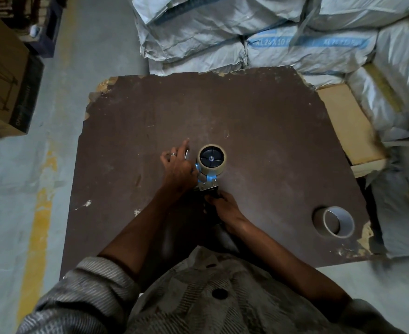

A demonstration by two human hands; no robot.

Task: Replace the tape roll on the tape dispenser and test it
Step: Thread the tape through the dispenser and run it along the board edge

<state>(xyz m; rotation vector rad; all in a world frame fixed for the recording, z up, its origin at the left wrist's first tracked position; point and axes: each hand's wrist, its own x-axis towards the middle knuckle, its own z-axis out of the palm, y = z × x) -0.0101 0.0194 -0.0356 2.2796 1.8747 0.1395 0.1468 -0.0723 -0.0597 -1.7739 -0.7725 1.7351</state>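
Note:
A tape dispenser (pixel 207 180) with a blue and metal frame rests on the brown board (pixel 259 131). A tan tape roll (pixel 212 159) sits on its black hub. My right hand (pixel 225 208) is wrapped around the dark handle at the near end. My left hand (pixel 178 165) lies against the dispenser's left side, fingers spread and pointing away, touching a strip of tape near the frame. An empty cardboard core (pixel 337 221) lies on its side on the board at the near right.
Stacked white woven sacks (pixel 247 32) press against the board's far and right edges. A pale wooden block (pixel 350 124) sits at the right. Cardboard boxes (pixel 3 75) stand on the concrete floor at the left, beside a yellow floor line (pixel 39 225).

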